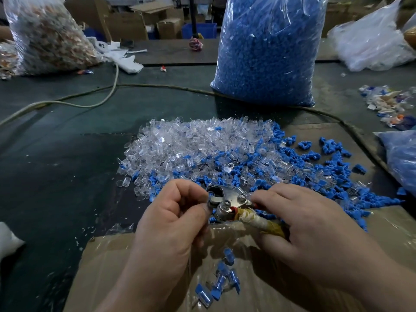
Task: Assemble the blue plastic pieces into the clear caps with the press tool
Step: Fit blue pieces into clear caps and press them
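Head view: the right hand (299, 224) clenches the tool (227, 201) by its taped handle. The left hand (171, 221) pinches its metal head — any cap there is hidden. Caps (191, 145) and blue pieces (333, 167) lie heaped just beyond — light, stiff, likely slippery; pinch their sides. A bag (265, 52) holds more blue pieces. Finished ones (222, 280) lie on cardboard (387, 228).

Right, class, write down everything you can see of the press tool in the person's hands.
The press tool is a small plier-like metal tool. It has a shiny steel head with bolts and a hooked tip, a red bit at the neck, and a handle wrapped in yellowish-white tape. It lies roughly level, head pointing left, above the cardboard. The left hand pinches its head; the right hand grips the handle.
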Action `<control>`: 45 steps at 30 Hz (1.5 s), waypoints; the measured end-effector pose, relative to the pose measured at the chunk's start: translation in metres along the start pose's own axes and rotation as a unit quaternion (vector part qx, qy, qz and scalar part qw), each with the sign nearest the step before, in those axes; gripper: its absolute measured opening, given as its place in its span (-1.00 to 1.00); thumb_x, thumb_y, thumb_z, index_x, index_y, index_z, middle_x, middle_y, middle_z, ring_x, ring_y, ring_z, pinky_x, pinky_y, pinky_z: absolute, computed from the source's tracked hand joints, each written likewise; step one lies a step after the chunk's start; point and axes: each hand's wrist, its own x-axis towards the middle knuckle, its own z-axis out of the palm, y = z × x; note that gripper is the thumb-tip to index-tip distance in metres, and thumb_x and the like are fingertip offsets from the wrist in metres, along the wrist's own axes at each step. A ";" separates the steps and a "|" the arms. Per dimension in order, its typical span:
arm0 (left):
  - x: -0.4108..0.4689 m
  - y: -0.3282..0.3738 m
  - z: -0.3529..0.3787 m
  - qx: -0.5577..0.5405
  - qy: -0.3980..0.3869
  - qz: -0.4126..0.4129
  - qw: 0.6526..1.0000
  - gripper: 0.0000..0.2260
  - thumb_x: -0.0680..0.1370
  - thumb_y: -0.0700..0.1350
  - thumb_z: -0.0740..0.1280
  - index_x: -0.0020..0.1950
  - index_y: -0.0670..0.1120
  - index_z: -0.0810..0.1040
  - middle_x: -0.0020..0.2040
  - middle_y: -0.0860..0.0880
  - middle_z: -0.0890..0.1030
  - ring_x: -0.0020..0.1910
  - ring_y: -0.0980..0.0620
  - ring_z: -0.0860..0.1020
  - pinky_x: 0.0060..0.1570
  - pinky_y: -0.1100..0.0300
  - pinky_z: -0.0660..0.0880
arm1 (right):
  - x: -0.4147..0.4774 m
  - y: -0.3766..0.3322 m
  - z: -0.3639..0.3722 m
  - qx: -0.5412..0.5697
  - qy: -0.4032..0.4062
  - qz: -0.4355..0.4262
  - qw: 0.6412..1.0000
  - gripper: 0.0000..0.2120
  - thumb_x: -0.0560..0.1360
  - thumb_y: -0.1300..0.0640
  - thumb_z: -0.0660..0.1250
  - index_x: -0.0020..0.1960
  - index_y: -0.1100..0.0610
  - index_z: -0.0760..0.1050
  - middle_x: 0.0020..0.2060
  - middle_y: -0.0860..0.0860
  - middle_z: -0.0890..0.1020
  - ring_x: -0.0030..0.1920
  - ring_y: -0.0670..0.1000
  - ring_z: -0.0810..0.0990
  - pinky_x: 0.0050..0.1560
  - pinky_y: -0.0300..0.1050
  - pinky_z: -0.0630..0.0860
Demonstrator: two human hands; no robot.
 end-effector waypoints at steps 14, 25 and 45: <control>-0.002 -0.002 0.001 0.070 0.013 -0.001 0.997 -0.72 0.53 -0.33 0.37 -0.18 0.06 0.61 -0.40 0.00 0.58 -0.45 0.04 0.51 -0.48 0.21 0.49 | -0.005 0.002 -0.004 0.028 0.018 0.032 0.999 -0.42 0.28 -0.40 0.07 0.23 -0.27 0.43 0.00 -0.41 0.44 0.09 -0.36 0.32 0.01 -0.44 0.23; -0.003 -0.003 0.004 -0.013 0.026 -0.079 0.996 -0.75 0.53 -0.34 0.32 -0.21 -0.01 0.59 -0.46 -0.12 0.51 -0.55 0.00 0.42 -0.59 0.20 0.36 | 0.005 0.012 0.005 -0.077 0.034 0.115 0.990 -0.31 0.27 -0.44 -0.01 0.28 -0.17 0.42 0.06 -0.22 0.51 0.08 -0.10 0.40 0.10 -0.11 0.30; -0.016 -0.003 0.015 0.216 0.012 0.084 0.973 -0.83 0.52 0.17 0.29 -0.13 0.12 0.58 -0.36 0.04 0.65 -0.47 0.19 0.55 -0.45 0.35 0.47 | 0.001 -0.027 0.012 -0.014 0.139 -0.043 0.989 -0.88 0.52 0.04 0.31 -0.03 0.05 0.57 -0.15 -0.06 0.59 -0.12 0.01 0.55 -0.09 0.02 0.51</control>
